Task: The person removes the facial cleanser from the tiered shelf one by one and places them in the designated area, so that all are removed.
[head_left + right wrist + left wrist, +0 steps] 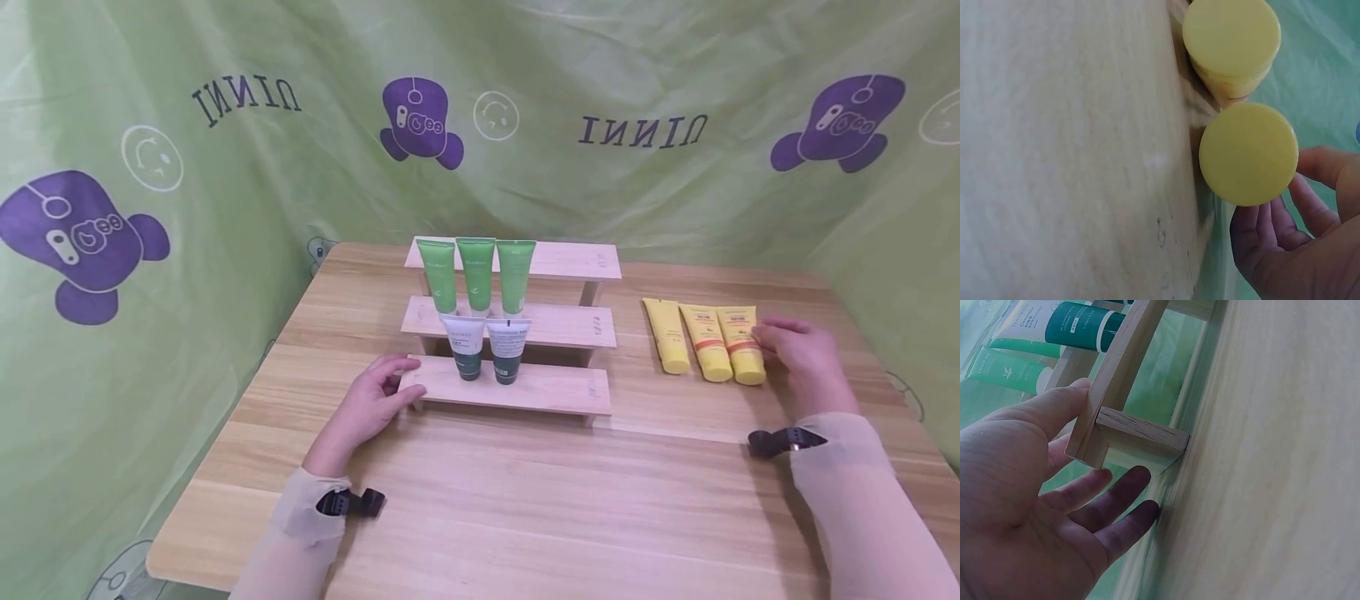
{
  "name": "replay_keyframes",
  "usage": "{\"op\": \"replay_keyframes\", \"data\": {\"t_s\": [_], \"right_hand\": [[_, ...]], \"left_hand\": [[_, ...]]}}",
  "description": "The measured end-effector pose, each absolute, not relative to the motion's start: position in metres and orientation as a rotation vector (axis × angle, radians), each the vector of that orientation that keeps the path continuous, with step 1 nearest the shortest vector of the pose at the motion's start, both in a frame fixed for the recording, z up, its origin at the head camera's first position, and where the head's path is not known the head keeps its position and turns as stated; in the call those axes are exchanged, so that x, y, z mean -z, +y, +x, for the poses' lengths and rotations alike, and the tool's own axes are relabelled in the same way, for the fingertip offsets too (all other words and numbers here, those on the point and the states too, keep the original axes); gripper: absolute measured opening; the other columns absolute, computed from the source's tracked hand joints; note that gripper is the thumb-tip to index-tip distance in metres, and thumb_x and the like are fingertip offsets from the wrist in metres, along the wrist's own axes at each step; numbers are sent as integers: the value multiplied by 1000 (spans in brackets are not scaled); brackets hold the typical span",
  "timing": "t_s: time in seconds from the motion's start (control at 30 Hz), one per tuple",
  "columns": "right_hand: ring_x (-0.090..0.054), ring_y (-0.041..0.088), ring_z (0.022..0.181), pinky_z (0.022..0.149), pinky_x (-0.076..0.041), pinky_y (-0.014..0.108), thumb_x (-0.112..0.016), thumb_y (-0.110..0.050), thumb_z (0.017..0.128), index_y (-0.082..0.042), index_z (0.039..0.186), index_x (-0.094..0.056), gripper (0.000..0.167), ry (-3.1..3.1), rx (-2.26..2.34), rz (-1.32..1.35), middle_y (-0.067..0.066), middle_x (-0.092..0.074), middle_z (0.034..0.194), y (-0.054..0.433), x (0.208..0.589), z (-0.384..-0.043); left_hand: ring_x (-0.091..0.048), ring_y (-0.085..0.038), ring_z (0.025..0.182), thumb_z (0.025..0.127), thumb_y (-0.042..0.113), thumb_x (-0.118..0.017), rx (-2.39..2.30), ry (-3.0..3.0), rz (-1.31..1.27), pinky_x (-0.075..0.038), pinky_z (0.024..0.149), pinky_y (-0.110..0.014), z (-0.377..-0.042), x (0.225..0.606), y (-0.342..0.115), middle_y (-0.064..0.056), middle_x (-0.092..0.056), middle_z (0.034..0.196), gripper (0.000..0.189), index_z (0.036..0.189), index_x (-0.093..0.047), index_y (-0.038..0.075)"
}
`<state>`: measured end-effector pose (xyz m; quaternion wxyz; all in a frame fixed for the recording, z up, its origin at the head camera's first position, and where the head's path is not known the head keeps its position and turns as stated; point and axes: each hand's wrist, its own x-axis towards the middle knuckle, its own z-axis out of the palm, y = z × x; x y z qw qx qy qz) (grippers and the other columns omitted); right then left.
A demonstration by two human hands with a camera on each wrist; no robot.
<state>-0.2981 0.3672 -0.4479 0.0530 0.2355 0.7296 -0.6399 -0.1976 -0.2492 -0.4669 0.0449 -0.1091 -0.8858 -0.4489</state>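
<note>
A three-step wooden rack (555, 392) stands on the table. My left hand (378, 396) holds the left end of its lowest board, with the thumb (1063, 403) on the board's edge and the other fingers spread below. Two white-and-dark-green tubes (507, 350) stand caps down on that board. Behind them, three green tubes (478, 275) stand in a row on the middle board. To the right, three yellow tubes (705, 342) lie side by side on the table, caps toward me. My right hand (810, 354) grips the rightmost yellow tube (1249, 154) by its right side; the cap partly hides the fingers.
Bare wood of the table (562, 500) stretches in front of the rack. The rack's top board (570, 258) bears no tubes. A green printed curtain (525, 192) hangs behind and at both sides of the table.
</note>
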Motion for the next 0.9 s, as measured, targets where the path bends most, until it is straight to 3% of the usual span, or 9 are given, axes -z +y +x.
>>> {"op": "replay_keyframes", "data": {"t_s": [0.2,0.37,0.5,0.67,0.9], "right_hand": [[-59,6,87,72,-50,19,-71,-26,92,-22,122,-58,33,2322,1981,664,-8,-54,107,364,442,-287],[-62,6,86,71,-54,19,-75,-18,89,-16,112,-64,26,2283,2243,477,-7,-62,101,342,429,-275],[-64,6,79,67,-55,20,-76,-10,87,-13,102,-69,17,2267,2390,266,-7,-67,91,310,415,-269],[-64,8,75,63,-53,19,-73,-7,89,-8,103,-69,14,2446,2287,-7,-7,-68,89,257,398,-261],[-64,14,77,70,-54,22,-70,1,89,6,104,-66,17,2489,2209,-405,-1,-69,90,188,375,-247]], "left_hand": [[-58,-24,98,87,28,-77,1368,-2706,-348,-49,86,-43,-200,467,-250,-14,-54,135,46,126,-64,7],[-58,-23,97,87,27,-77,1381,-2710,-343,-49,85,-42,-200,467,-251,-13,-53,135,46,126,-64,7],[-60,-24,97,87,26,-77,1390,-2711,-342,-50,85,-42,-201,466,-251,-14,-53,136,45,126,-64,7],[-60,-23,96,87,27,-77,1390,-2720,-337,-50,85,-41,-200,466,-251,-14,-53,135,46,126,-64,7],[-61,-20,89,87,26,-77,1383,-2702,-349,-51,78,-32,-199,469,-249,-12,-55,132,44,125,-64,8]]}}
